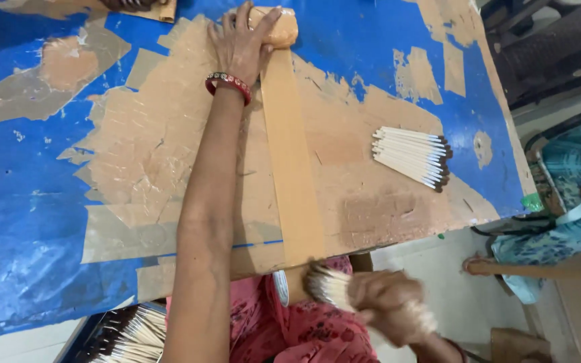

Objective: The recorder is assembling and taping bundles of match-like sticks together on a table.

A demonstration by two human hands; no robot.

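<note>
Below the table (28,222) edge at lower left, a box of white sticks (132,334). Left hand (240,44) clamped over the tape roll (278,28) at the table's far side, tape strip (292,161) stretched toward the near edge. Right hand (388,312), blurred, closed around a stick bundle (331,286) just below that edge. Another stick pile (413,156) lying on the table right of the strip.

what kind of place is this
Probably a small handwork workshop: a worn blue worktable patched with brown tape, bundles of white sticks with dark tips, and a tape roll under the left hand.
</note>
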